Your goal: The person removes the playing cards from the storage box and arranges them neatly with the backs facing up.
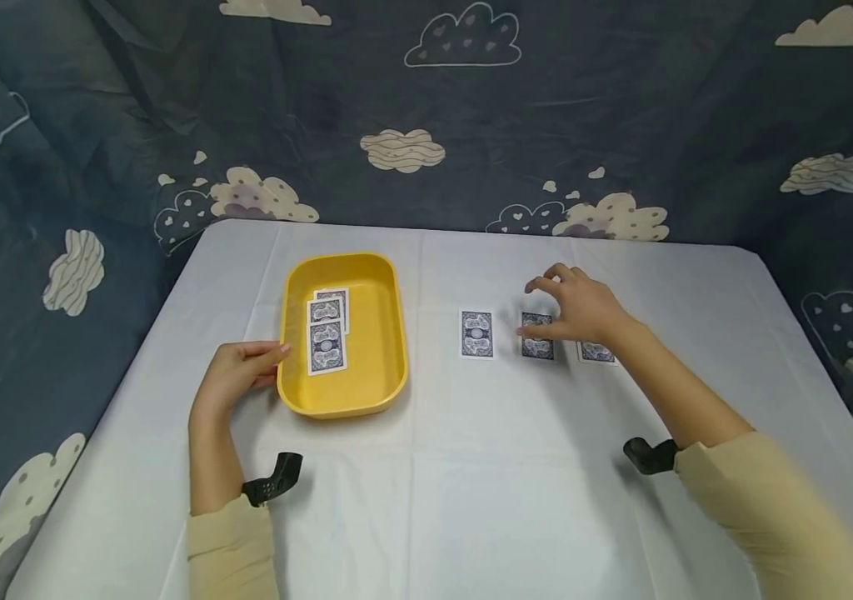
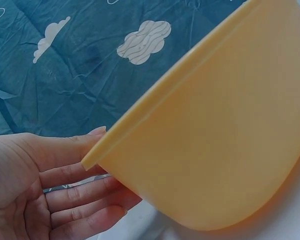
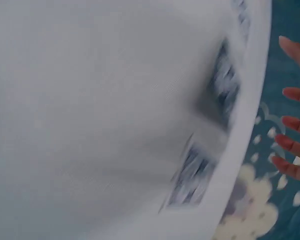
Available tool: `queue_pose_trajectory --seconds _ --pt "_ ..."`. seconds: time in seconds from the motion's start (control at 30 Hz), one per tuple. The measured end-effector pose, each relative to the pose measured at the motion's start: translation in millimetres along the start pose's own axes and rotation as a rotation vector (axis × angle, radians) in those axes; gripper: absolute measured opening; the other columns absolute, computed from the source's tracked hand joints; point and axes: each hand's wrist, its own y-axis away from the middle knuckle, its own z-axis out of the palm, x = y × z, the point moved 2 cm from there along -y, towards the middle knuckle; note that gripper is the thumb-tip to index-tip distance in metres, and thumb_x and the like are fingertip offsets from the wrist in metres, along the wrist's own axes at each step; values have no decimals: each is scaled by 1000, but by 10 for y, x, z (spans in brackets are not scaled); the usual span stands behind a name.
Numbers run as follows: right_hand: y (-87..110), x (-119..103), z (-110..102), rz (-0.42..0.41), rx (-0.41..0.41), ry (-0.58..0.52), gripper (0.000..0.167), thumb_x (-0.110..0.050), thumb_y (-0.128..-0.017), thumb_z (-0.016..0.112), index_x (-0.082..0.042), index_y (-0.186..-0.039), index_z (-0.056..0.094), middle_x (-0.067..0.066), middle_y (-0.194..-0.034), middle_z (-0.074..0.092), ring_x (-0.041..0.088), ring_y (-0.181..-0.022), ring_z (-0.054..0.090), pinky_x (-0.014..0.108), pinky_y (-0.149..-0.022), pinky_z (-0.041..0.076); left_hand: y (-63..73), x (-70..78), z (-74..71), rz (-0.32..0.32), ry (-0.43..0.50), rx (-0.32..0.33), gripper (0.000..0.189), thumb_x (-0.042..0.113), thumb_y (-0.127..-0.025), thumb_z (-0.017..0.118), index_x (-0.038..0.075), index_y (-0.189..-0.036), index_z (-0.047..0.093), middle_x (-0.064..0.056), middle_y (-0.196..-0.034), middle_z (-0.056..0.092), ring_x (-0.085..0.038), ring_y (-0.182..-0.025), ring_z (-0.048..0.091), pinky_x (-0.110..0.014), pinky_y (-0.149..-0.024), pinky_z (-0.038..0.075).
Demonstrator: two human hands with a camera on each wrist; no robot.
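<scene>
A yellow tray (image 1: 376, 350) stands on the left of the table; its outer wall (image 2: 205, 135) fills much of the left wrist view. My left hand (image 1: 242, 367) pinches its left rim, thumb above and fingers beneath. Inside lie a few overlapping playing cards (image 1: 326, 347) with dark blue patterned backs up. To the right my right hand (image 1: 582, 307) hovers over the middle card (image 1: 537, 349) of a row of three, fingers spread apart and holding nothing. The left card (image 1: 476, 335) of that row is fully visible; my hand and forearm partly cover the right card (image 1: 596, 354).
A white cloth (image 1: 471, 517) covers the table. Behind it and at both sides hangs a dark blue curtain (image 1: 411, 100) with cloud prints. Black wrist mounts (image 1: 274, 478) sit on both forearms below tan sleeves.
</scene>
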Motion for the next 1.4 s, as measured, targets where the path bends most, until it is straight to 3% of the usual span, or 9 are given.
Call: queue_pose_trajectory --seconds 0.2,0.4,0.6,0.87,1.03,1.17,1.27,1.4 --pt "-315 -460 -173 -62 23 -78 69 -67 -66 67 -26 -120 56 8 -128 47 33 -114 46 55 -82 47 -24 -9 -1 -8 7 5 49 29 -87 63 -6 -121 56 -22 -113 61 1 -68 59 -16 -66 53" --pt "-612 -1049 -253 -184 61 -149 69 -70 -66 63 -27 -119 57 3 -126 48 27 -110 47 48 -84 49 -32 -20 -1 -11 23 -5 49 29 -88 63 -6 -122 56 -23 -116 60 1 -71 60 -18 -68 54" --pt "-875 -1607 -150 -294 28 -187 71 -71 -66 63 -26 -120 58 0 -124 48 22 -102 47 40 -82 48 -45 -42 -3 -4 64 -23 49 27 -87 64 -7 -121 56 -19 -112 63 -1 -74 62 -20 -70 54" --pt "-1107 -2188 142 -366 -32 -298 69 -66 -64 69 -26 -119 58 -2 -121 49 18 -107 48 35 -88 46 -73 -49 -20 -17 49 -6 50 31 -86 65 -5 -121 57 -21 -115 61 0 -72 61 -21 -69 55" --pt "-1174 -2416 389 -357 -153 -168 81 -66 -59 73 -28 -127 51 0 -126 46 19 -110 45 35 -88 44 -102 -41 -2 -10 71 -18 49 29 -87 65 -5 -121 58 -23 -115 60 -4 -74 64 -22 -69 55" --pt "-1199 -2504 517 -324 -198 -103 95 -67 -55 76 -25 -135 44 3 -129 43 19 -114 39 34 -90 39 -103 -38 4 -5 99 -21 49 28 -86 65 -6 -121 57 -23 -114 61 -5 -74 64 -21 -68 55" --pt "-1210 -2537 576 -296 -215 -109 100 -67 -53 77 -21 -136 43 4 -128 41 19 -113 35 33 -90 36 -97 -47 1 -7 113 -22 49 27 -86 66 -6 -121 57 -22 -114 62 -3 -73 63 -21 -68 55" --pt "-1233 -2570 633 -276 -221 -148 93 -65 -53 78 -21 -130 47 3 -125 40 18 -110 34 31 -91 34 -100 -74 -26 -10 111 -20 48 27 -86 65 -5 -121 57 -21 -115 61 -4 -74 64 -22 -69 55"
